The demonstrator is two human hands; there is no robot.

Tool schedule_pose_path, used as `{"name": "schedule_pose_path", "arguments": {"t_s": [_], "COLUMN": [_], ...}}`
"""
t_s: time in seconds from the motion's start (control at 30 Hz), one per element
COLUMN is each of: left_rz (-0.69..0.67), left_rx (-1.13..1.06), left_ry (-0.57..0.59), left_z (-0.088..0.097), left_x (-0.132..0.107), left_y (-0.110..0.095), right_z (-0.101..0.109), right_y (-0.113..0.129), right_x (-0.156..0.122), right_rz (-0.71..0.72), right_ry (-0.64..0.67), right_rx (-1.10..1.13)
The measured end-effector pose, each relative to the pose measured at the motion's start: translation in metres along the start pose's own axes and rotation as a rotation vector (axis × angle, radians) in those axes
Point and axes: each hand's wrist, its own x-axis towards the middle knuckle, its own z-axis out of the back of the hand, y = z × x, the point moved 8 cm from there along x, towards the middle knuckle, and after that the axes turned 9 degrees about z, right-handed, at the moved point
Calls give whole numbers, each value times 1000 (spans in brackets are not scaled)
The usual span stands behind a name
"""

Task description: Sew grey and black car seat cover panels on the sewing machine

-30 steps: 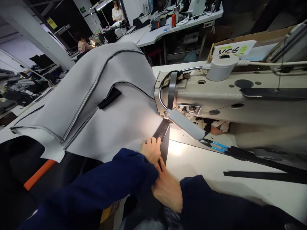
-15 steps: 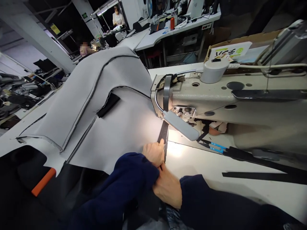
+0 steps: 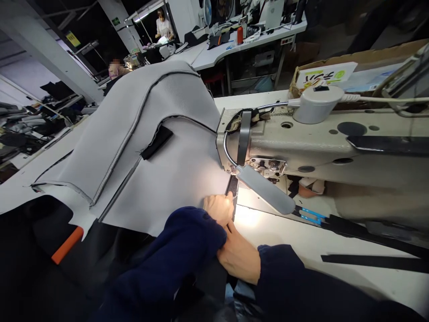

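Observation:
A large grey fabric panel (image 3: 181,161) with dark seams lies under the head of a sewing machine (image 3: 268,138). A black strip (image 3: 231,184) runs along its right edge, up to the lit needle area. My left hand (image 3: 217,208) is closed on this edge just in front of the machine, thumb and fingers pressed on the strip. Right behind it, touching it, my right hand (image 3: 239,255) is closed too, with its fingers over the same edge. My left hand and wrist partly hide what the right fingers grip.
A grey lamp (image 3: 266,188) hangs low before the needle. On the right lie black strips (image 3: 372,261) running through a blue clip (image 3: 311,216). Black material with an orange tab (image 3: 67,245) drapes at the left. A cardboard box (image 3: 365,62) stands behind the machine; other people work farther back.
The view has shifted slightly, so the machine appears farther right. Both hands keep their hold on the panel's edge and sit about as close to the needle area as before.

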Motion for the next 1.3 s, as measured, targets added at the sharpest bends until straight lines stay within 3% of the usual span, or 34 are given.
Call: {"name": "schedule_pose_path", "arguments": {"t_s": [0.23,0.43,0.53,0.87,1.17,1.3], "left_rz": [-74,-82,-113,-104,-83,-105], "left_rx": [-240,25,50,3,-6,29], "left_ry": [14,-29,-16,-26,-53,-5], "left_z": [17,-5,-9,-4,10,22], "left_x": [11,-7,-10,1,36,32], "left_y": [0,-1,-3,-8,-11,-11], "right_z": [8,15,15,1,6,11], "right_y": [-1,8,10,-1,-34,-31], "right_x": [1,1,1,1,8,9], "right_rz": [9,-10,-11,-9,-32,-11], "right_ry": [-12,-8,-25,6,15,39], "right_rx": [-5,-52,-59,-19,-67,-10]}}
